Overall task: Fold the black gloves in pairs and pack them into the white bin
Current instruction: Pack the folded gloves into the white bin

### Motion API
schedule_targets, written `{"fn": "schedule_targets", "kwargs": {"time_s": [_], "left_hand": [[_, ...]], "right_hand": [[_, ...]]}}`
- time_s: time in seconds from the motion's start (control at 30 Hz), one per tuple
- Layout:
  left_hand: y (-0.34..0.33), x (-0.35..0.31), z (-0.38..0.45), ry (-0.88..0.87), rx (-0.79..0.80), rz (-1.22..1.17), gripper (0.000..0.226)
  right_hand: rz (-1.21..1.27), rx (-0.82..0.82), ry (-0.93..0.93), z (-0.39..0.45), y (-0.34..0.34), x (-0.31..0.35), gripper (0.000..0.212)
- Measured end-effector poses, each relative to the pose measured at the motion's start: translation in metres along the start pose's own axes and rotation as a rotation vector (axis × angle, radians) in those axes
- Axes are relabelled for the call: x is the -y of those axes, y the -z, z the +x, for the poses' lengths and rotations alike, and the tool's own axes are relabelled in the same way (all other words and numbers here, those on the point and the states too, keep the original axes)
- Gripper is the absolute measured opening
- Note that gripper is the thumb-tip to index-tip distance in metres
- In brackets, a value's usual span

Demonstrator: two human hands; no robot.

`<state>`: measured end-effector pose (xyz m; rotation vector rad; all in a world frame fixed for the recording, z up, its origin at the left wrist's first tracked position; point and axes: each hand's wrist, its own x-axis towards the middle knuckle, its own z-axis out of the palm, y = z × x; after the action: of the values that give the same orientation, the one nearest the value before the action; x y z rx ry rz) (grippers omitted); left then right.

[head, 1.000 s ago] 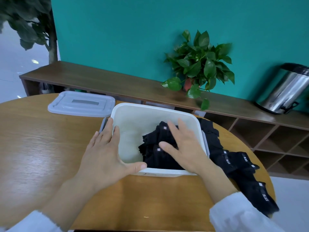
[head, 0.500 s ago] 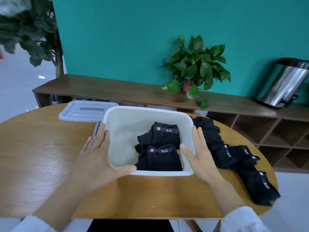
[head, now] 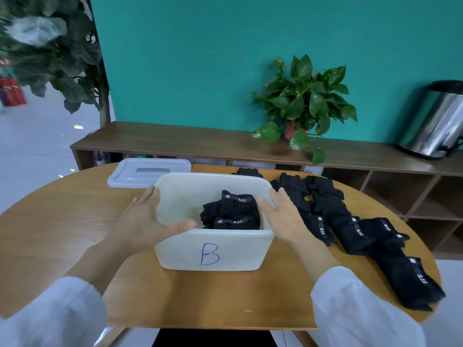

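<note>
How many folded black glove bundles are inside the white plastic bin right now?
2: one folded black glove bundle toward the white plastic bin's far side, another nearer; more may hide underneath.

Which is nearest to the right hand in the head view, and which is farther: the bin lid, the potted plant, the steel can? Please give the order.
From the right hand, at the right wall of the white bin:
1. Bin lid, lying flat on the table behind the bin, to the left.
2. Potted plant, on the wooden shelf, behind the table.
3. Steel can, at the shelf's far right end.

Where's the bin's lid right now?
The lid lies flat on the table, behind the bin to the left, beyond the left hand.
</note>
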<state>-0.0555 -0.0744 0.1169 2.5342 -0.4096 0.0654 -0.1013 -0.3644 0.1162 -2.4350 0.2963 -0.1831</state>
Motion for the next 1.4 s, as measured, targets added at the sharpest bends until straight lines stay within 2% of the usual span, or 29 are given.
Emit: {"fn": "schedule_targets", "kwargs": {"time_s": [0.13, 0.3, 0.43, 0.57, 0.67, 0.73, 0.87, 1.03, 1.3, 1.4], "left_hand": [[0.005, -0.003, 0.005, 0.003, -0.032, -0.002, 0.124], [0.009, -0.002, 0.014, 0.053, -0.042, -0.001, 0.129], [0.006, 0.013, 0.030, 0.032, -0.056, -0.010, 0.112], [0.005, 0.018, 0.037, 0.012, -0.051, 0.202, 0.113], [0.003, 0.020, 0.042, 0.031, -0.006, 0.388, 0.136], [0.002, 0.017, 0.041, 0.036, 0.003, 0.431, 0.138], [-0.005, -0.006, 0.028, -0.057, -0.036, 0.413, 0.133], [-0.034, -0.056, 0.009, -0.225, -0.037, 0.372, 0.127], [-0.105, -0.140, -0.015, -0.545, -0.028, 0.413, 0.107], [-0.133, -0.164, -0.017, -0.615, 0.028, 0.408, 0.097]], "right_hand": [[0.072, 0.034, -0.016, 0.013, -0.005, 0.006, 0.066], [0.039, 0.066, -0.033, 0.035, -0.012, 0.014, 0.066], [0.033, 0.076, -0.033, 0.049, -0.016, 0.015, 0.066], [-0.013, 0.088, -0.019, 0.058, -0.017, 0.015, 0.065], [-0.115, 0.087, 0.004, 0.061, -0.016, 0.015, 0.066], [-0.215, 0.055, 0.053, 0.060, -0.015, 0.014, 0.065], [-0.293, -0.006, 0.137, 0.046, -0.010, 0.008, 0.066], [-0.361, -0.063, 0.143, 0.012, 0.004, -0.021, 0.063], [-0.504, -0.045, -0.023, -0.047, 0.034, -0.098, 0.064], [-0.520, -0.050, -0.082, -0.057, 0.041, -0.128, 0.063]]}}
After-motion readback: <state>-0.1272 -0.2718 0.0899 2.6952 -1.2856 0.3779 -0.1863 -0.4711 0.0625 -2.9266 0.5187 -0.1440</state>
